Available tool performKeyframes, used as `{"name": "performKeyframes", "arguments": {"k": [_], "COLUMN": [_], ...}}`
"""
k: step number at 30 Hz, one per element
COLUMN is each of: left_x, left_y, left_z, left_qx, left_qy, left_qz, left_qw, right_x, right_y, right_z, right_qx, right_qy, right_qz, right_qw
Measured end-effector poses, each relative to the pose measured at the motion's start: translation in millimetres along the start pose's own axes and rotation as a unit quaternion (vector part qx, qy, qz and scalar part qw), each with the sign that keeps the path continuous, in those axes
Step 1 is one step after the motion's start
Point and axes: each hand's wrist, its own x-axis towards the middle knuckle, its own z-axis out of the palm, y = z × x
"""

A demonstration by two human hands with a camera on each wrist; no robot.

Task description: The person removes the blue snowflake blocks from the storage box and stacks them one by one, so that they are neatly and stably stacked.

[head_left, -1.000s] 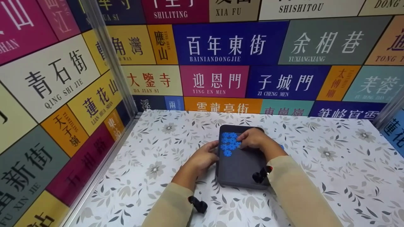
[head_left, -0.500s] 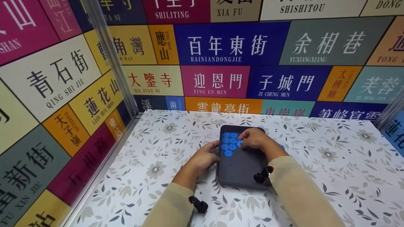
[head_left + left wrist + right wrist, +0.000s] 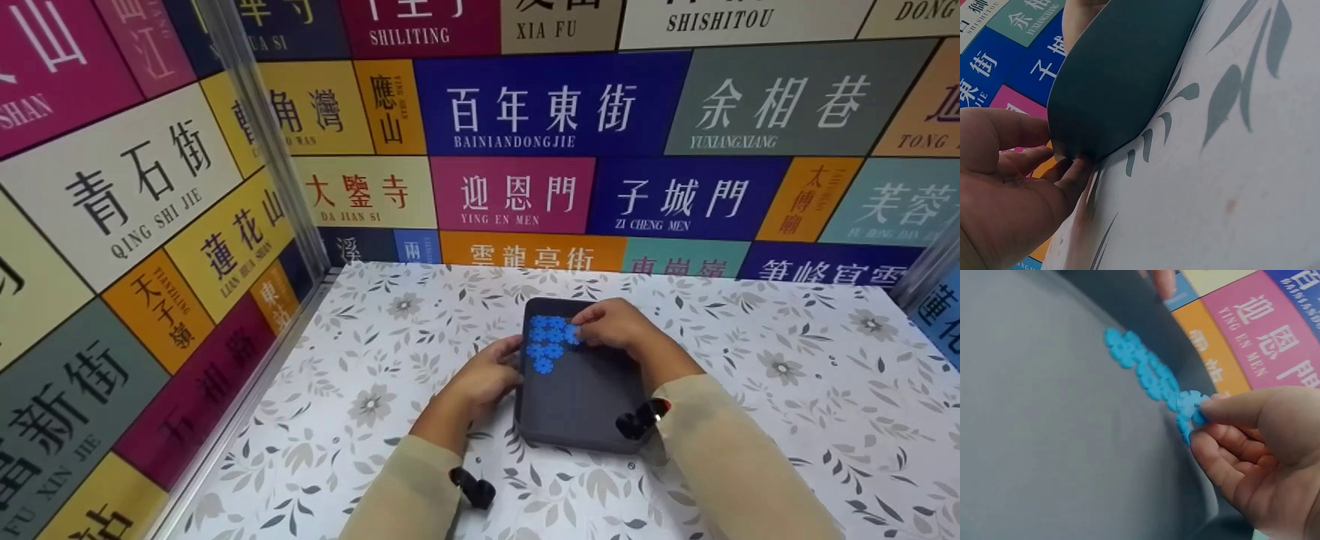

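Note:
A dark grey tray [image 3: 577, 412] lies on the table. Several blue snowflake discs [image 3: 546, 330], flat with notched edges, lie side by side in its far left part. My right hand [image 3: 619, 326] reaches over the far right part of the tray. Between thumb and fingertips it pinches one snowflake disc [image 3: 1189, 404], which overlaps others of the row in the right wrist view. At the tray's left side, my left hand [image 3: 487, 375] holds the wall from outside. In the left wrist view, the left hand's fingers [image 3: 1075, 177] reach the tray's lower edge.
The table [image 3: 337, 450] has a white cloth with grey leaves and flowers. Walls of coloured sign panels [image 3: 551, 105] stand behind and to the left. Small black devices [image 3: 474, 489] are strapped at both wrists.
My right hand and forearm have shifted a little to the right, uncovering more of the tray's right side. The blue disc in its fingers moved slightly right. The left hand stays at the tray.

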Motion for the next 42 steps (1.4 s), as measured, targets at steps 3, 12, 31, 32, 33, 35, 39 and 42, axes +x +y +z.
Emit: {"name": "performKeyframes", "arguments": {"k": [3, 12, 31, 32, 33, 35, 39, 42], "left_x": [0.9, -0.1, 0.0, -0.1, -0.1, -0.4, -0.6, -0.8], "left_y": [-0.4, 0.6, 0.2, 0.5, 0.8, 1.3, 1.4, 1.0], "left_z": [0.2, -0.6, -0.8, -1.0, -1.3, -1.2, -0.5, 0.3], "left_qx": [-0.003, 0.006, -0.005, -0.002, 0.001, 0.003, 0.001, 0.001], "left_qy": [0.000, 0.011, 0.009, 0.012, 0.015, 0.018, 0.018, 0.019], "left_qz": [0.000, -0.009, -0.007, -0.008, -0.010, -0.012, -0.014, -0.015], "left_qw": [1.0000, 0.9999, 0.9999, 0.9999, 0.9998, 0.9998, 0.9997, 0.9997], "right_x": [-7.0, -38.4, -66.1, -66.1, -66.1, -66.0, -66.9, -67.6], "right_y": [-1.2, 9.0, 67.1, 71.4, 75.9, 83.7, 96.6, 105.0], "right_z": [-4.8, -13.6, -51.5, -53.9, -56.1, -59.6, -64.7, -67.2], "right_qx": [0.080, 0.233, 0.319, 0.321, 0.321, 0.318, 0.280, 0.269], "right_qy": [0.015, 0.073, 0.138, 0.140, 0.142, 0.145, 0.146, 0.141], "right_qz": [0.023, 0.021, 0.035, 0.040, 0.047, 0.061, 0.079, 0.088], "right_qw": [0.9964, 0.9696, 0.9369, 0.9360, 0.9352, 0.9351, 0.9454, 0.9488]}}
